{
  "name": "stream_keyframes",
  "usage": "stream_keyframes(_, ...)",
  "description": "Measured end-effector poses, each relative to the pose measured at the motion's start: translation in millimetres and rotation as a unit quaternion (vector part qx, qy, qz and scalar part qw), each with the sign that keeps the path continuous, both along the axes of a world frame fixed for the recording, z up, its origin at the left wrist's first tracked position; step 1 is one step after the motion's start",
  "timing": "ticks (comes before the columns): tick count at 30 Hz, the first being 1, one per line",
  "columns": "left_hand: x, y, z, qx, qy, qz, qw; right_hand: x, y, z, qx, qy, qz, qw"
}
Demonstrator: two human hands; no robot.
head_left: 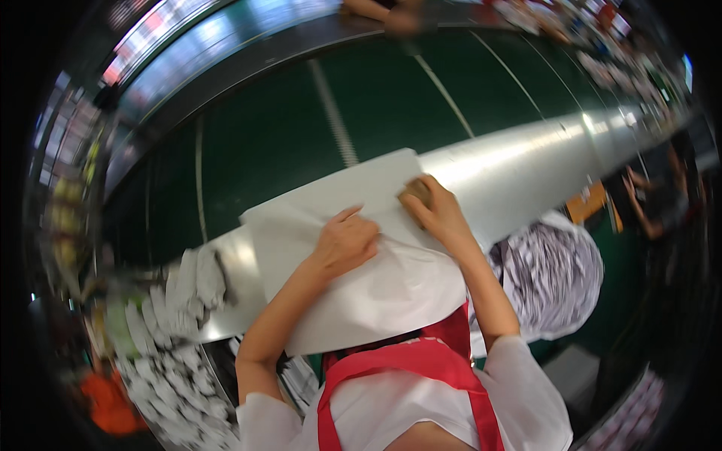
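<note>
A large white sheet (421, 282) lies over the metal edge of the table and hangs down toward my red apron (406, 361). My left hand (346, 240) rests on its middle, index finger stretched out and the other fingers curled against it. Creases run through the sheet beside that hand. Near the sheet's far right corner, my right hand (436, 210) is wrapped round a small brown block (416, 197) that touches the sheet. Blur hides the block's exact kind.
A green conveyor belt (256, 143) with pale cross lines runs beyond the metal ledge (519, 161). At right stands a round bag of bundled greyish cloth (545, 274). White rolled bundles (180, 391) are heaped at left. Another person's arm (643, 199) shows at far right.
</note>
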State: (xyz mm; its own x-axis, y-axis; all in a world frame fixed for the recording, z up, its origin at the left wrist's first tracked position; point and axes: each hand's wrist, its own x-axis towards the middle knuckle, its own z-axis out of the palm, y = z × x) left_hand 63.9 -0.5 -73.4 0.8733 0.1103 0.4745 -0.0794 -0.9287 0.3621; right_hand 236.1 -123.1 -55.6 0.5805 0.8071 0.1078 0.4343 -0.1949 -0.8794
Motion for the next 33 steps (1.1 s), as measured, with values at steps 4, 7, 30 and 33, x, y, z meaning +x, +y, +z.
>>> stream_keyframes(4,1,-3,15,-0.049,0.111,0.023,0.992,-3,17,-27,-0.047,-0.233,0.041,0.97)
stream_keyframes(7,22,-9,-5,0.051,0.042,0.045,0.997,2,-7,-22,0.122,-0.353,-0.117,0.92)
stream_keyframes(30,19,-12,-11,0.043,0.056,0.068,0.995,25,-264,-280,-0.403,0.039,-0.223,0.887)
stream_keyframes(33,19,-13,-11,0.043,0.051,0.064,0.996,54,-299,-264,-0.191,0.153,-0.263,0.933)
